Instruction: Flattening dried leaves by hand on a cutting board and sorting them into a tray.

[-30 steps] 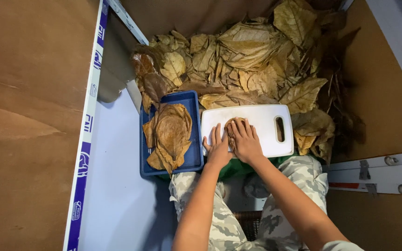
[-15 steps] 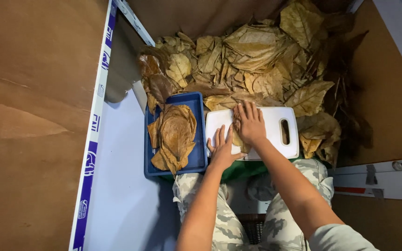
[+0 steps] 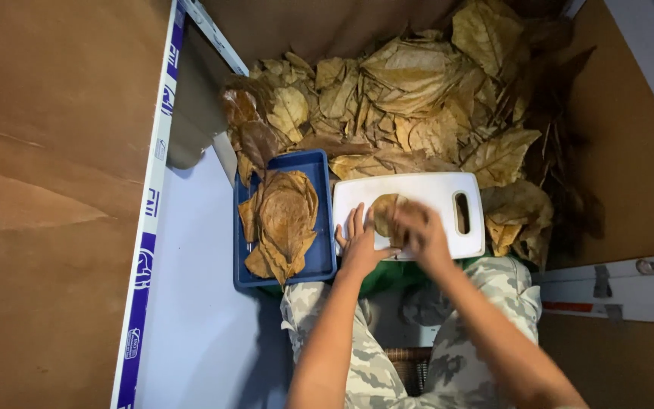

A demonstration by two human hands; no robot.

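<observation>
Both arms reach forward from the near edge, side by side. The left hand (image 3: 359,241) lies flat with its fingers spread and pointing far. The right hand (image 3: 420,229) is blurry, its fingers curled, just beside the left one.

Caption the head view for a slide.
Both hands, left hand and right hand, press a dry brown leaf onto a white cutting board beside a blue tray.

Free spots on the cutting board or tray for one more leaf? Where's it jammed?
Bare board along its far edge and around the handle slot. The near middle is taken by the left hand, right hand and a leaf. Blue tray: stacked leaves fill it, only thin rim strips bare. The leaf pile behind is crowded.
</observation>
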